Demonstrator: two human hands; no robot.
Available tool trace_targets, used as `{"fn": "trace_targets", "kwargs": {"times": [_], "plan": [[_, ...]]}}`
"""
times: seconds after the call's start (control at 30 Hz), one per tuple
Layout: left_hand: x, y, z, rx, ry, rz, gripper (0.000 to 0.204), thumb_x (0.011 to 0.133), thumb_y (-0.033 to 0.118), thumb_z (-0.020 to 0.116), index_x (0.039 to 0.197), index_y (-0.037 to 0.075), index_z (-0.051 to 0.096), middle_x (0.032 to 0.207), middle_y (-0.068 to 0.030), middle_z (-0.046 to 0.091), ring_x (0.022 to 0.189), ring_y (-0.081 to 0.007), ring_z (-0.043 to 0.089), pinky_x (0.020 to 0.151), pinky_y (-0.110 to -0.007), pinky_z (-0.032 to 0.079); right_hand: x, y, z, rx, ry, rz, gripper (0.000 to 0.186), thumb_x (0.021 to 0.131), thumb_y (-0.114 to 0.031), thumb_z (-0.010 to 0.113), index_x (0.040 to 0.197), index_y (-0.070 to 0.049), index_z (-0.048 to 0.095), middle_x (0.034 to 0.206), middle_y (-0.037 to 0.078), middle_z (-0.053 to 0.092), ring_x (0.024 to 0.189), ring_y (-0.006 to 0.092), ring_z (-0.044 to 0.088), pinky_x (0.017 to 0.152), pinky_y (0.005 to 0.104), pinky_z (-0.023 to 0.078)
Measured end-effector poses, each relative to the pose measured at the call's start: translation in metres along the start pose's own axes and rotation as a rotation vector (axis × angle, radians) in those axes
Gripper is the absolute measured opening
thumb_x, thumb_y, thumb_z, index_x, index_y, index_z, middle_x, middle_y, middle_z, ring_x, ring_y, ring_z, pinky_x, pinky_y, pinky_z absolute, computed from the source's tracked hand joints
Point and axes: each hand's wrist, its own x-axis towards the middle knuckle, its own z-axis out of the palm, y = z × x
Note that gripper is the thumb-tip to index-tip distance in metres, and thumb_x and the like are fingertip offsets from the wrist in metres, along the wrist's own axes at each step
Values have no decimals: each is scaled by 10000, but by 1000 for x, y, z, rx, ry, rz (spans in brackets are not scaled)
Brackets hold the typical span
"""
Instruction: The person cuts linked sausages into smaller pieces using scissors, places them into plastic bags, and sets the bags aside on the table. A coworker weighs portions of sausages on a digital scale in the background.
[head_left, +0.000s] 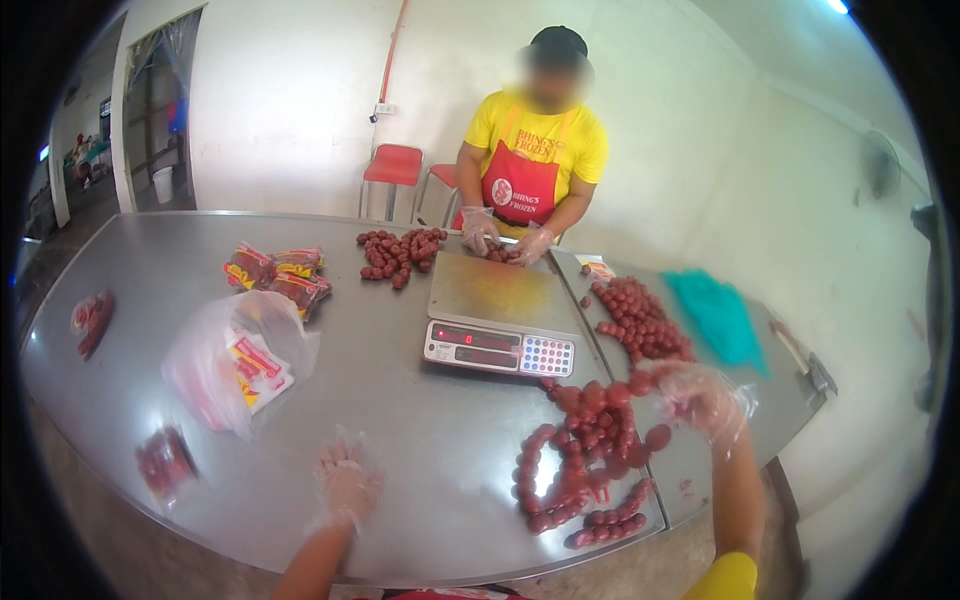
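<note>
My left hand (pixel 348 485), in a see-through plastic glove, rests on or just over the steel table with its fingers spread and nothing in it. Over the table's right part, my gloved right hand (pixel 703 397) is closed on one end of a string of round red sausages (pixel 594 397). That string runs leftward from my fingers, above a pile of linked sausages (pixel 570 490). A short separate row of sausages (pixel 612 525) lies near the front edge. Beyond the pile stands a digital scale (pixel 500 345) with a bare metal plate.
Across the table (pixel 400 520), a person in a red apron (pixel 525 185) handles sausages. More sausages lie in heaps (pixel 645 320) (pixel 398 255). At left are packed sausages (pixel 275 270), a plastic bag of printed packs (pixel 205 375) and single packs (pixel 165 460). A teal bag (pixel 715 315) and a hatchet-like tool (pixel 805 360) lie right.
</note>
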Motion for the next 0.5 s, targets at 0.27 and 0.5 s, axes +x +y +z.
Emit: {"fn": "trace_targets", "kwargs": {"times": [0.27, 0.5], "plan": [[17, -7, 7, 142, 81, -59, 753, 924, 556, 486, 1536, 141, 345, 1611, -166, 242, 1489, -392, 173, 1200, -514, 104, 228, 23, 27, -159, -166, -651, 163, 707, -52, 687, 860, -65, 742, 732, 56, 654, 661, 168, 619, 590, 274, 475], [23, -1, 7, 138, 81, -118, 760, 893, 574, 534, 1520, 172, 386, 1596, -147, 284, 1485, -365, 197, 1203, -494, 102, 364, 76, 49, -899, 148, -408, 224, 797, -78, 578, 974, -79, 716, 915, 204, 708, 900, 330, 690, 781, 393, 546]]}}
